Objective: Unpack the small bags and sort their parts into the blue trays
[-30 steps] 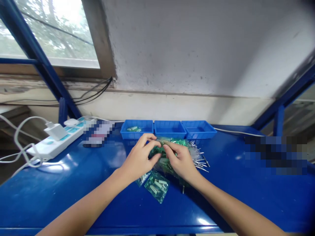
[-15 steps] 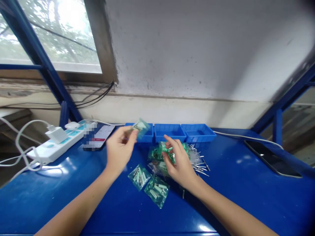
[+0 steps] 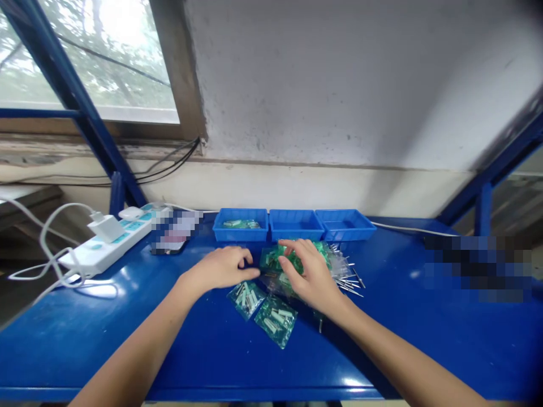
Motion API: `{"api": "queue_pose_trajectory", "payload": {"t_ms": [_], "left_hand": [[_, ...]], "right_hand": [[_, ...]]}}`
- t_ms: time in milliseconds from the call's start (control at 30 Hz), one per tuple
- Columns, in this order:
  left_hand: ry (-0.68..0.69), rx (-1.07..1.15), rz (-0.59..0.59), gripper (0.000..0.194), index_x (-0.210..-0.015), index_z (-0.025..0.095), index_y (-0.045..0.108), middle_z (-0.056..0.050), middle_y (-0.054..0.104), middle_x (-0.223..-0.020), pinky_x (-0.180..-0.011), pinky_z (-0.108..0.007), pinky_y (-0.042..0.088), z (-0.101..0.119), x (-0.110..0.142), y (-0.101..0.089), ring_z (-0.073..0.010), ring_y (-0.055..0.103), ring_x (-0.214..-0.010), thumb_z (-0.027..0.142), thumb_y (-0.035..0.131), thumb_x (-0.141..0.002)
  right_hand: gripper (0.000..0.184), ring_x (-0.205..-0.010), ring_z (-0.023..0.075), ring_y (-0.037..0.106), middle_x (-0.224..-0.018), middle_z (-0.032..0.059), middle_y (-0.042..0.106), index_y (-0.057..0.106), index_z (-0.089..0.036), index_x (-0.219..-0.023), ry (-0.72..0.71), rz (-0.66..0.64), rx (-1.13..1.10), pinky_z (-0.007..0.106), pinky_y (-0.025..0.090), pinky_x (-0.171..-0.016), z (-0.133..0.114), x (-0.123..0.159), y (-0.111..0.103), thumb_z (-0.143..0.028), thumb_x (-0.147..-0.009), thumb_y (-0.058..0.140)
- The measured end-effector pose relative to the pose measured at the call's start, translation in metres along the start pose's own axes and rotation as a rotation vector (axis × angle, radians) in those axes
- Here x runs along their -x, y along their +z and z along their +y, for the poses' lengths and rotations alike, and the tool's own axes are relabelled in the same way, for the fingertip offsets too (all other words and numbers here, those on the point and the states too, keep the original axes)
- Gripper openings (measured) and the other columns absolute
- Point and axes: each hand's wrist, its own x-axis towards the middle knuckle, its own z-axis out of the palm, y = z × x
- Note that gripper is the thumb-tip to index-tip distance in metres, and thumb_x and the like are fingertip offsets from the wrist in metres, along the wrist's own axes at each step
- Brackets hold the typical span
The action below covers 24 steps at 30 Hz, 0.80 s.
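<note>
Bench (image 3: pixel 85 333): blue and glossy, it carries everything; both forearms reach over its near edge.
Power strip (image 3: pixel 108 249): white, well to the left of the left hand, with a plug and white cable on it.
Trays (image 3: pixel 294 224): three blue trays in a row just beyond both hands, against the wall; the one beyond the left hand holds a green packet, a fit spot for finished packets within easy reach.
Packet pile (image 3: pixel 297 260): green-tinted bags heaped under and beyond the right hand, with metal pins (image 3: pixel 350 282) fanned out to that hand's right.
Loose packets (image 3: pixel 261 308): two lie flat on the bench, just nearer than both hands and between the wrists.
Right hand (image 3: pixel 307 274): rests palm down on the pile, fingers spread and curled lightly over a bag, nothing clearly gripped.
Left hand (image 3: pixel 223 268): low over the bench, fingers loosely bent, empty, its fingertips near the pile's left edge.
Change: half a second ago the left hand was raised toward the left tray with a packet pinched; now it is back down beside the pile without it.
</note>
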Motion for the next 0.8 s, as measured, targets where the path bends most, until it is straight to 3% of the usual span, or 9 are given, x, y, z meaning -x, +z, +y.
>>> {"api": "queue_pose_trajectory", "payload": {"t_ms": [67,133,300,467,633,800], "left_hand": [[0.119,0.053,-0.157,0.039,-0.099,0.028,0.063,-0.002,0.063,-0.092,-0.062,-0.023,0.041,0.000,0.005,-0.002,-0.0182,0.060,-0.078,0.051,0.063,-0.068],[0.140,0.063,-0.179,0.040,-0.100,0.028,0.062,-0.002,0.061,-0.095,-0.064,-0.023,0.041,0.003,0.006,-0.001,-0.0189,0.059,-0.083,0.053,0.062,-0.069],[-0.039,-0.042,0.012,0.041,-0.076,0.022,0.059,-0.004,0.064,-0.080,-0.057,-0.028,0.038,0.018,-0.006,0.025,-0.0228,0.060,-0.073,0.062,0.055,-0.070],[-0.105,-0.059,0.081,0.042,-0.082,0.022,0.057,-0.005,0.066,-0.081,-0.051,-0.029,0.034,0.022,-0.011,0.043,-0.0250,0.062,-0.069,0.063,0.051,-0.074],[-0.143,0.018,0.169,0.033,-0.099,0.023,0.057,-0.005,0.068,-0.085,-0.057,-0.030,0.039,0.022,-0.014,0.045,-0.0248,0.064,-0.076,0.048,0.048,-0.081],[-0.116,0.201,0.203,0.021,-0.100,0.020,0.055,-0.003,0.067,-0.084,-0.067,-0.027,0.044,0.026,-0.019,0.042,-0.0185,0.063,-0.078,0.028,0.047,-0.083]], "right_hand": [[0.022,-0.084,0.0209,0.052,-0.083,0.0052,0.059,0.057,-0.019,-0.107,0.012,-0.001,0.004,0.038,0.042,-0.080,0.001,-0.001,-0.001,-0.022,-0.087,0.048],[0.020,-0.082,0.0204,0.052,-0.081,0.0050,0.059,0.058,-0.018,-0.104,0.014,-0.016,0.002,0.038,0.041,-0.080,0.002,0.000,-0.001,-0.021,-0.087,0.048],[0.019,-0.084,0.0208,0.052,-0.082,0.0052,0.059,0.059,-0.019,-0.101,-0.005,-0.068,-0.019,0.037,0.042,-0.078,0.000,0.002,0.001,-0.022,-0.087,0.048],[0.018,-0.084,0.0209,0.052,-0.080,0.0054,0.059,0.061,-0.019,-0.098,-0.007,-0.086,-0.015,0.037,0.042,-0.077,-0.001,0.002,0.001,-0.022,-0.086,0.048],[0.018,-0.085,0.0207,0.052,-0.081,0.0053,0.059,0.061,-0.019,-0.098,-0.006,-0.071,-0.013,0.037,0.042,-0.079,0.001,0.002,0.000,-0.022,-0.086,0.048],[0.018,-0.083,0.0201,0.052,-0.080,0.0049,0.059,0.062,-0.018,-0.098,-0.008,-0.091,-0.007,0.036,0.041,-0.078,0.003,0.002,-0.001,-0.023,-0.087,0.048]]}}
